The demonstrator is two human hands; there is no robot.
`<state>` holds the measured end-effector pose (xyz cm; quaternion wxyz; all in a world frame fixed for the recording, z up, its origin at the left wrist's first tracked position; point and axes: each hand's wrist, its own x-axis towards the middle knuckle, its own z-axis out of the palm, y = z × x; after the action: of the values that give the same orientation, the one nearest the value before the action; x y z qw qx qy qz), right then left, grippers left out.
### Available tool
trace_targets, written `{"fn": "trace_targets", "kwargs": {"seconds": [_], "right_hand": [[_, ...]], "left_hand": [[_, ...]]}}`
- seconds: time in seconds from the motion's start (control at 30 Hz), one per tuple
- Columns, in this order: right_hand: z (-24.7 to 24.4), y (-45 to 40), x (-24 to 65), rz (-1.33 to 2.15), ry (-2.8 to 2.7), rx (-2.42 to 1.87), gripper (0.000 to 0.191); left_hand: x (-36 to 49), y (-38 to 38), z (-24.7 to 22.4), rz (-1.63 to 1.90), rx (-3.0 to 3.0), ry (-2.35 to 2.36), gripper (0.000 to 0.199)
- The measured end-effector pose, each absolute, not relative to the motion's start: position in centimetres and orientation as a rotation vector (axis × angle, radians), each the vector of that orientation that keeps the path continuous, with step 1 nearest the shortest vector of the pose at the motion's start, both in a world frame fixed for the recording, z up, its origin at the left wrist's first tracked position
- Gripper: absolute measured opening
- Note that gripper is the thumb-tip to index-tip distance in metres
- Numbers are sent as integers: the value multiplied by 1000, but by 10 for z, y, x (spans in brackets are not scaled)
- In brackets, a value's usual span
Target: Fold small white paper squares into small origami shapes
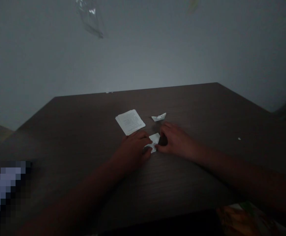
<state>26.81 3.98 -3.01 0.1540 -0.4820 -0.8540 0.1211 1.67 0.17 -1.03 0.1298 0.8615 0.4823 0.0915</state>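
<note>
A small folded piece of white paper [155, 138] lies low over the dark table, between my two hands. My left hand [136, 147] grips its left side, thumb and fingers closed around the edge. From the right, my right hand [173, 139] pinches the paper's other edge with thumb and curled fingers. Parts of the paper are hidden under the fingertips. Just beyond my right hand sits a folded paper boat [159, 117]. A stack of printed paper sheets [130, 122] rests beyond my left hand.
The brown wooden table [194, 101] runs back to a pale wall [143, 49]. A pixelated, screen-like object [4, 186] lies at the left. One tiny white scrap [239, 138] is on the right side. A clear plastic bag [90, 18] hangs on the wall.
</note>
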Motion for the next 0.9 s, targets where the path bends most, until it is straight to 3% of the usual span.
{"fn": "trace_targets", "kwargs": {"seconds": [0.27,0.5,0.9], "right_hand": [[-30,55,275,310,-2401,-1451,31],[-29,40,268,304,-2438,-1396,37],[-24,30,264,378,-2490,-1372,42]], "left_hand": [[16,-3,-13,319,2512,1396,32],[16,-3,-11,326,2473,1421,25],[13,-1,-13,349,2495,1381,29]]}}
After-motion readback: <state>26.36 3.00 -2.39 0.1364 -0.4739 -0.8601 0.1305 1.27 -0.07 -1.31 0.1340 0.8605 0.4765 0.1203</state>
